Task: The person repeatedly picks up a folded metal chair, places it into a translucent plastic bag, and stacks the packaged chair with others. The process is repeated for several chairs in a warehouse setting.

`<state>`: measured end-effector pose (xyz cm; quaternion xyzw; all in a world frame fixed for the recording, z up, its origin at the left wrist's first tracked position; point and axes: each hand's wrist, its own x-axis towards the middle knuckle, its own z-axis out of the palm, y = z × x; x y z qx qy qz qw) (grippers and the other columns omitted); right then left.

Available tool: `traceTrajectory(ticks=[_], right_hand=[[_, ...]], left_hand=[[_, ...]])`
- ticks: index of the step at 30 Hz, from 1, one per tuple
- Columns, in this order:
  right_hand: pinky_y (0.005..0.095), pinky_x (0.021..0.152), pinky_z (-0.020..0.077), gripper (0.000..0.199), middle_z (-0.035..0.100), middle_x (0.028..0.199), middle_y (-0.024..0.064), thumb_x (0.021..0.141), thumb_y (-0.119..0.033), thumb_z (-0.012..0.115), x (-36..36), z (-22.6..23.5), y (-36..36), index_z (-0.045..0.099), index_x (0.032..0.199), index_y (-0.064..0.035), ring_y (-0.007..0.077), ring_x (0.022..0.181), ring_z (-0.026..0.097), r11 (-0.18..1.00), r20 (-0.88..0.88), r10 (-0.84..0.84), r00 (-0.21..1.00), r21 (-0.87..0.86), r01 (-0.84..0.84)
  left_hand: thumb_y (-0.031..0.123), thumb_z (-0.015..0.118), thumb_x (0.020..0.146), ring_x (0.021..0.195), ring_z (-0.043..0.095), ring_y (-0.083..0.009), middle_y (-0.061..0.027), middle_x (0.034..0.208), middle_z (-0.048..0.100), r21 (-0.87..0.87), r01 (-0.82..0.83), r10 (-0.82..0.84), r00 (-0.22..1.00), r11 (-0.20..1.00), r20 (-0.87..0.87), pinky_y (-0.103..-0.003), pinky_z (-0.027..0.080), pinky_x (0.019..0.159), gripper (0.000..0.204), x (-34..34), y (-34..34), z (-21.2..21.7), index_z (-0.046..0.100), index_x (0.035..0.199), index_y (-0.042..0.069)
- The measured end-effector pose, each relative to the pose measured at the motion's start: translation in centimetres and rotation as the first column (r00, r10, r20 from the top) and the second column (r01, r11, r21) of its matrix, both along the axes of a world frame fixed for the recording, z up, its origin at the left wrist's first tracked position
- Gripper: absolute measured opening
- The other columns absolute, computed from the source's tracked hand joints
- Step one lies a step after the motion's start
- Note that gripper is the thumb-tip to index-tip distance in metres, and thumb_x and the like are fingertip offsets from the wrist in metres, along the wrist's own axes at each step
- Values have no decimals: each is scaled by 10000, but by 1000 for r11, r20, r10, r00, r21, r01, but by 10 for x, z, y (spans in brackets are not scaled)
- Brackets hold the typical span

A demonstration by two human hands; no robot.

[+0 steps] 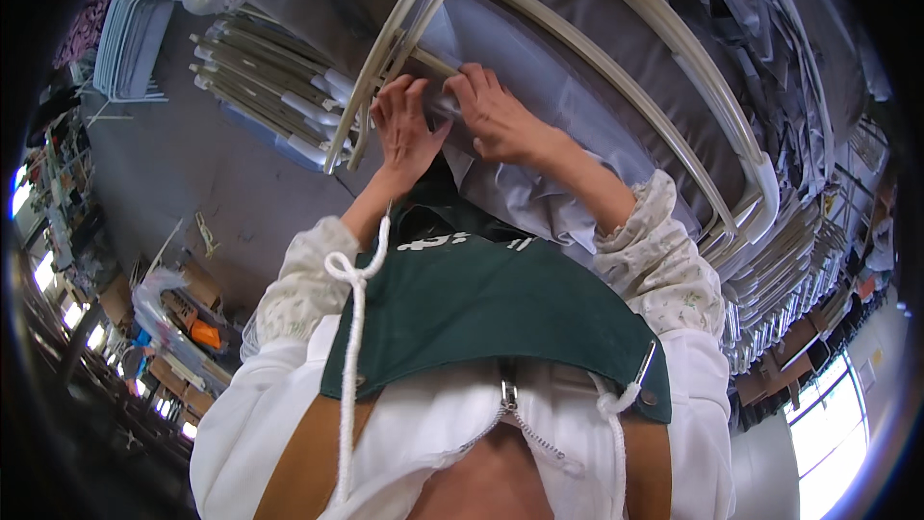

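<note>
Close together at the near left end of a beige tubular metal frame (570, 37) are both my hands. My left hand (404, 140) has its fingers curled beside the frame's side tubes, the thumb pointing toward the right hand. My right hand (502, 125) bends its fingers down just below a short beige crossbar (433, 62). What the fingertips of either hand hold is hidden. Grey-white cloth (525, 195) hangs under my right forearm. A clear plastic sheet (539, 72) lies within the frame, beyond the right hand.
Several beige tube frames (265, 72) lie stacked on the grey-brown table (217, 193) to the left. A white wire-like rack (135, 43) stands at the far left. More metal frames (784, 274) are piled at right. Grey cloth (770, 48) hangs at the far right.
</note>
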<state>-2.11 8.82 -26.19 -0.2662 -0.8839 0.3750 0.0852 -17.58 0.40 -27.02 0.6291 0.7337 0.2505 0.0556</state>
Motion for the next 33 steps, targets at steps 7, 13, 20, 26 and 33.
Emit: traceTrajectory(ticks=[7,13,20,26,33], right_hand=[[398,709,546,234,570,1038,163,830,-28,551,-7,-1,-12,531,1063,-48,356,872,631,940,-159,-192,969,253,228],[413,680,512,167,660,872,181,854,-48,625,-5,-4,33,588,1014,-14,398,802,647,986,-137,-151,979,-87,140],[385,612,476,243,657,770,200,838,-230,704,-27,-30,56,624,860,-2,395,726,639,853,209,-356,911,-325,408],[410,565,451,262,632,693,181,823,-268,713,-32,11,21,657,839,-13,357,645,636,833,72,-541,838,-94,545],[373,672,510,190,659,907,159,816,59,609,-11,58,-7,661,981,-18,343,776,656,779,-202,-626,753,-191,597]], left_hand=[[43,712,685,994,582,-318,-121,952,625,-115,354,-299,893,928,335,-402,416,884,302,-17,16,21,634,977,37],[48,719,766,968,622,-296,-104,965,673,126,157,-193,908,980,373,-392,444,875,197,-33,10,7,659,953,55],[78,682,868,859,657,-209,-96,907,684,-51,-167,153,686,985,712,-312,487,808,96,4,5,54,669,937,12],[331,606,973,1099,574,-163,-41,1129,635,-381,-86,306,-448,920,840,-308,456,940,383,28,19,-10,589,1201,23],[320,735,870,987,607,-179,-51,1046,647,-244,110,264,-545,963,796,-341,467,923,433,4,34,16,578,1158,37]])
